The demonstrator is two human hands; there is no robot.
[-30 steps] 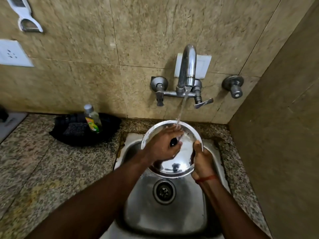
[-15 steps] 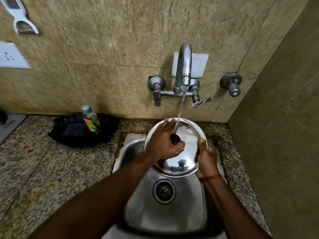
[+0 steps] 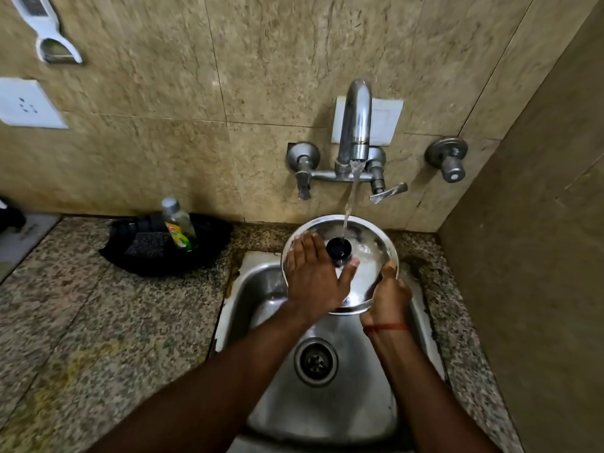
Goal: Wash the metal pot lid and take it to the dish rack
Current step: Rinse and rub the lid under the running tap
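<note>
Holding metal pot lid (image 3: 369, 269) over sink (image 3: 327, 403) under tap stream (image 3: 350, 201). Pressing lid's 9 o'clock with flat, straight-fingered left hand (image 3: 313, 277); pinching rim at 4 o'clock with right hand (image 3: 389, 297). Risking dropping: wet rim, one-hand grip.

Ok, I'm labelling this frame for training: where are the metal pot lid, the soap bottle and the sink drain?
metal pot lid (image 3: 367, 276), head view, bare dome right of the knob.
soap bottle (image 3: 178, 233), head view, body at the label.
sink drain (image 3: 315, 361), head view, centre of the strainer.
</note>
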